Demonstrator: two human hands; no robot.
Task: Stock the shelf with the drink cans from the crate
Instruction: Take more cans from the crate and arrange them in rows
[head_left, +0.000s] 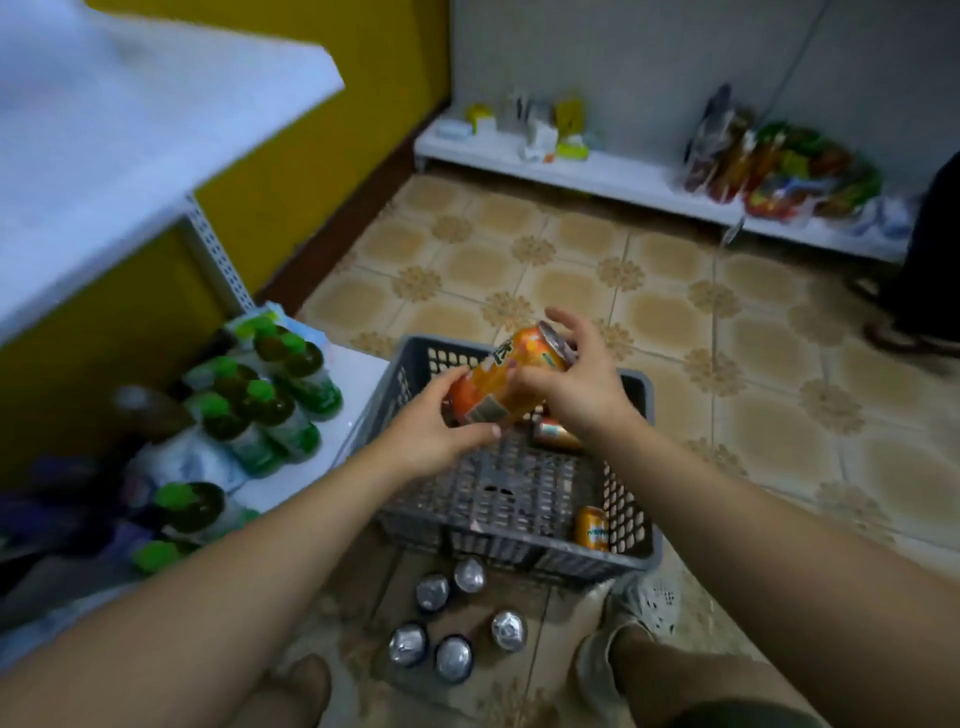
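Item one: you hold one orange can (498, 387) in both hands above the grey crate (415, 374). The can is tilted, lid end up and away from you, base end toward your left. Your left grip (434, 418) is wrapped round the base end, thumb on the near side. Your right grip (574, 382) is wrapped round the lid end, with one finger lifted clear of the metal. Item two: the crate stands on the tiled floor (779, 364) ahead of your knees, just beside the edge of the lower shelf (358, 384) on your left. Inside it are two more cans of the same orange kind. The far can (558, 435) is partly hidden under your right wrist and appears to lie on its side. The near can (592, 527) stands in the near right corner. Item three: five silver-topped cans (453, 659) stand upright on the floor in a loose cluster, just beside the crate's near wall and between your legs. Item four: the lower shelf carries green-capped bottles (270, 395), packed close; blur prevents a firm count. One upper shelf board (130, 130) overhangs them. One back shelf (613, 174) runs along the rear wall, well apart from the crate. It bears small boxes at its left and coloured packets (779, 166) at its right, neither countable.
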